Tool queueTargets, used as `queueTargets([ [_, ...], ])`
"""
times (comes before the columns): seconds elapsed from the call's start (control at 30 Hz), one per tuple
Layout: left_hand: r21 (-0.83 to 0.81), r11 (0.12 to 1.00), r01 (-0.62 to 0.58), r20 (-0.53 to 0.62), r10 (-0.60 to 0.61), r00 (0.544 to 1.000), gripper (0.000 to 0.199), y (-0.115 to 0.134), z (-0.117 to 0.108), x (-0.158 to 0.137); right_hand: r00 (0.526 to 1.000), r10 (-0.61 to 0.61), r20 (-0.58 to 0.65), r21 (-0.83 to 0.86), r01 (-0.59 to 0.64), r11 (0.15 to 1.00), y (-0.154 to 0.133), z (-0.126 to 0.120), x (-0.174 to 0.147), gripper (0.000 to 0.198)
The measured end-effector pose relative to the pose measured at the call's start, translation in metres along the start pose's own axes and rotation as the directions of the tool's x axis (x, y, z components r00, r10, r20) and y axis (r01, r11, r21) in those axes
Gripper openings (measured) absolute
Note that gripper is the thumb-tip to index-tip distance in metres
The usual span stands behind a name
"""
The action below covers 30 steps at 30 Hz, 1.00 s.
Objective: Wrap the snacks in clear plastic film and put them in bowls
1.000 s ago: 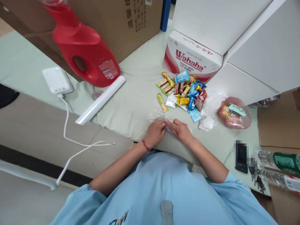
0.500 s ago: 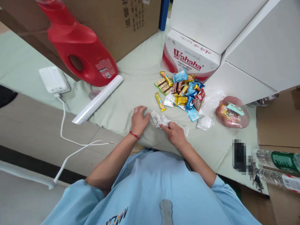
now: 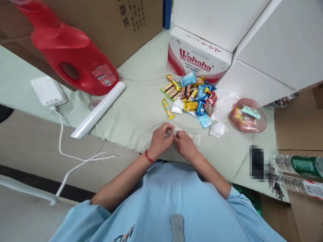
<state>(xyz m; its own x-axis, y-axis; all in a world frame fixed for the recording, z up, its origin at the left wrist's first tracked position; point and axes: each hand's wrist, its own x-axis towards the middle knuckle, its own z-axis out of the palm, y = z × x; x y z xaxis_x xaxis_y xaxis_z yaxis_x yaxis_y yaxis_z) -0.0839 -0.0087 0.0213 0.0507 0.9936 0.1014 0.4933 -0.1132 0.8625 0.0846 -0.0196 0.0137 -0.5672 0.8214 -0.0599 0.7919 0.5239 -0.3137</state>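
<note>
Both my hands meet over a crumpled clear plastic bag [image 3: 193,138] near the front edge of the cloth-covered table. My left hand [image 3: 161,138], with a red cord at the wrist, has its fingers curled closed on the plastic. Close against it, my right hand [image 3: 185,144] pinches the same plastic; the fingertips of both are partly hidden. Just beyond them lies a pile of wrapped snacks [image 3: 190,106]. One yellow snack packet [image 3: 168,109] rests apart on its left side. Another wad of clear plastic [image 3: 218,128] sits to the right of the pile.
A pink bowl [image 3: 263,122] with packaged snacks stands at the right. Behind the pile is a Wahaha box [image 3: 196,57]. On the left are a red jug [image 3: 75,57], a white roll [image 3: 98,111] and a white power bank [image 3: 47,91] with a cable. Bottles [image 3: 297,164] lie far right.
My left hand has moved right onto the plastic and closed its fingers. My right hand has drawn its pointing finger in to a pinch. The camera view has shifted slightly.
</note>
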Motion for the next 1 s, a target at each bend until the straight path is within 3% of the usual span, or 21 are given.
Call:
queueTargets([
  [0.2, 0.287, 0.918, -0.272, 0.228, 0.211, 0.951, 0.032, 0.004, 0.015, -0.02, 0.983, -0.119, -0.139, 0.294, 0.156, 0.943, 0.01, -0.003, -0.044, 0.033],
  [0.27, 0.363, 0.868, -0.338, 0.266, 0.251, 0.931, 0.036, -0.003, 0.018, -0.027, 0.967, 0.05, -0.251, 0.386, 0.053, 0.921, 0.018, -0.003, -0.059, 0.034],
  [0.3, 0.384, 0.849, -0.362, 0.276, 0.268, 0.923, 0.04, -0.005, 0.019, -0.03, 0.926, 0.198, -0.321, 0.397, -0.058, 0.916, 0.024, -0.002, -0.064, 0.034],
  [0.37, 0.409, 0.822, -0.397, 0.291, 0.295, 0.91, 0.047, -0.008, 0.021, -0.034, 0.776, 0.448, -0.443, 0.361, -0.303, 0.882, 0.036, 0.002, -0.068, 0.036],
  [0.4, 0.417, 0.813, -0.406, 0.294, 0.302, 0.907, 0.05, -0.009, 0.022, -0.035, 0.722, 0.503, -0.475, 0.325, -0.387, 0.863, 0.042, 0.004, -0.068, 0.039],
  [0.43, 0.424, 0.807, -0.411, 0.295, 0.306, 0.905, 0.051, -0.009, 0.023, -0.036, 0.71, 0.519, -0.476, 0.29, -0.43, 0.855, 0.048, 0.005, -0.067, 0.043],
  [0.57, 0.44, 0.798, -0.412, 0.301, 0.301, 0.905, 0.052, -0.009, 0.023, -0.036, 0.807, 0.501, -0.313, 0.348, -0.393, 0.851, 0.059, -0.002, -0.061, 0.026],
  [0.7, 0.451, 0.79, -0.415, 0.297, 0.306, 0.905, 0.051, -0.011, 0.023, -0.037, 0.817, 0.547, -0.18, 0.537, -0.385, 0.751, 0.045, -0.028, -0.048, 0.021],
  [0.77, 0.456, 0.785, -0.419, 0.287, 0.316, 0.904, 0.051, -0.012, 0.025, -0.039, 0.841, 0.507, -0.19, 0.55, -0.337, 0.764, 0.032, -0.038, -0.029, 0.021],
  [0.87, 0.478, 0.773, -0.416, 0.273, 0.319, 0.907, 0.048, -0.013, 0.029, -0.042, 0.903, 0.381, -0.199, 0.4, -0.281, 0.873, 0.009, -0.04, 0.011, 0.024],
  [1.0, 0.449, 0.782, -0.432, 0.265, 0.344, 0.9, 0.037, -0.022, 0.023, -0.046, 0.957, 0.289, 0.003, 0.111, -0.288, 0.951, -0.017, -0.031, 0.053, 0.028],
])
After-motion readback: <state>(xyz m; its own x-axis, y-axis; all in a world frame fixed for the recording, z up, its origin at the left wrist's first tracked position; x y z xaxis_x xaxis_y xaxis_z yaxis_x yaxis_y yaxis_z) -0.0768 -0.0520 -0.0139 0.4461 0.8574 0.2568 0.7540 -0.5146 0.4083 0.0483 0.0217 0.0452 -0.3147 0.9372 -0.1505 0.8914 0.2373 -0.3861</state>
